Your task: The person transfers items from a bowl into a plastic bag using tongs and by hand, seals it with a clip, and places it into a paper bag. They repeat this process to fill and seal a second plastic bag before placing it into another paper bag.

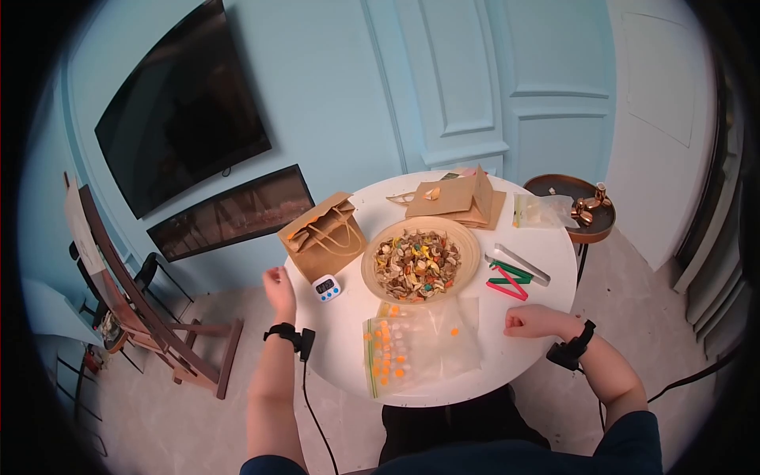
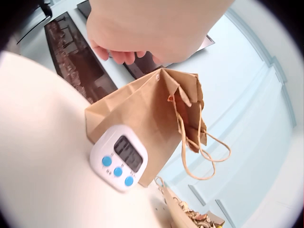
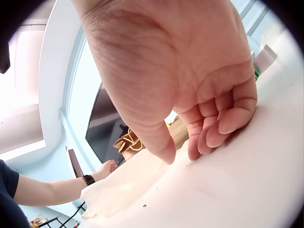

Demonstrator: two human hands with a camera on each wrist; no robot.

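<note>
My left hand [image 1: 279,293] hangs loosely curled at the table's left edge, holding nothing. Nearest to it are a white digital timer [image 2: 110,171] with blue buttons and an upright brown paper bag [image 2: 142,111] with twisted handles. My right hand [image 3: 190,95] rests on the tabletop at the right, fingers loosely bent around nothing. Between the hands lies a clear zip bag [image 1: 435,356] with orange and whitish pieces showing. Behind it, a round shallow basket [image 1: 369,269] holds a heap of mixed dried pieces [image 1: 417,265], brown with yellow, green and orange bits.
Silver tongs [image 1: 526,265], a green clip [image 1: 514,275] and a red clip [image 1: 505,292] lie beyond my right hand. Another paper bag [image 1: 443,195] lies at the back, with a clear plastic bag [image 1: 546,211] right of it. A brown side table [image 1: 594,234] adjoins; an easel [image 1: 158,317] stands left.
</note>
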